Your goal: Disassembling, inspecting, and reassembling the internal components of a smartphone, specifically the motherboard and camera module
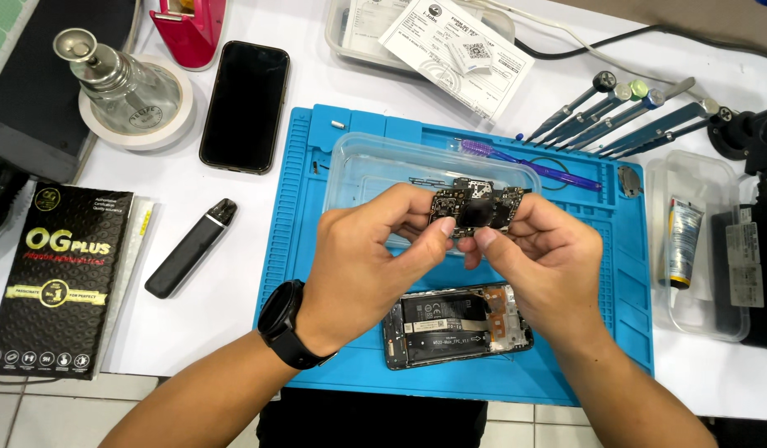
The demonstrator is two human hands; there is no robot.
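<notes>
1. L hand (363,265) + R hand (545,249) pinch a small dark circuit board (476,207) between fingertips, held above blue work mat (300,216).
2. Black watch (285,325) on L wrist.
3. Opened phone (456,325), internals up, lies on mat just below hands.
4. Clear plastic tray (375,162) behind board; purple brush (529,164) by it.
5. Black phone (245,106), screen up, off mat at upper left; slim black device (191,247) near it.
6. Row of screwdrivers (624,116) at upper right.

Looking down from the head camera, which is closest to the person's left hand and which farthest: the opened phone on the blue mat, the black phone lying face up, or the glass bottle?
From the left hand:
1. Opened phone, on the blue mat just below and right.
2. Black phone, up and left on the white table.
3. Glass bottle, far upper left corner.
</notes>
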